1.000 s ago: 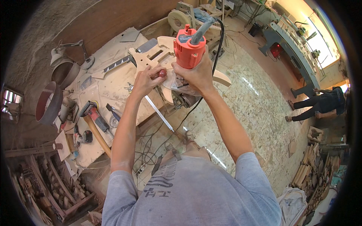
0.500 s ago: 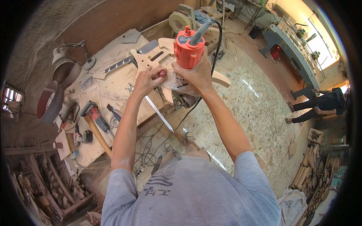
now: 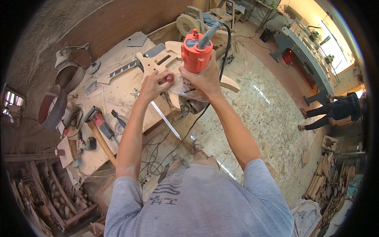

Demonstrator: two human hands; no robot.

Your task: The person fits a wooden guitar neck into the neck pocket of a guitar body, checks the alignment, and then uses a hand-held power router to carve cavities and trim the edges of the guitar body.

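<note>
A red router (image 3: pixel 196 59) stands upright on a pale wooden electric guitar body (image 3: pixel 148 64) at the bench's edge. My right hand (image 3: pixel 205 81) is wrapped round the lower part of its motor housing. The fingers of my left hand (image 3: pixel 153 85) close on a dark red round knob (image 3: pixel 169 78) at the side of the router's clear base (image 3: pixel 187 89). The bit is hidden under the base and my hands. Cut-out pockets show in the guitar body left of the router. Below my left hand, a bar clamp (image 3: pixel 166 120) sticks out past the bench.
A black cable (image 3: pixel 228 43) loops from the router's top down past my right wrist. On the dusty bench (image 3: pixel 136 116) lie a guitar neck (image 3: pixel 124 68), an angle grinder (image 3: pixel 103 125) and a desk lamp (image 3: pixel 63 60). More cables (image 3: pixel 156 158) cross the floor. Another person (image 3: pixel 335 112) stands at right.
The router and my right hand have shifted very slightly left, with both hands keeping their hold. The other person's arm has moved a little.
</note>
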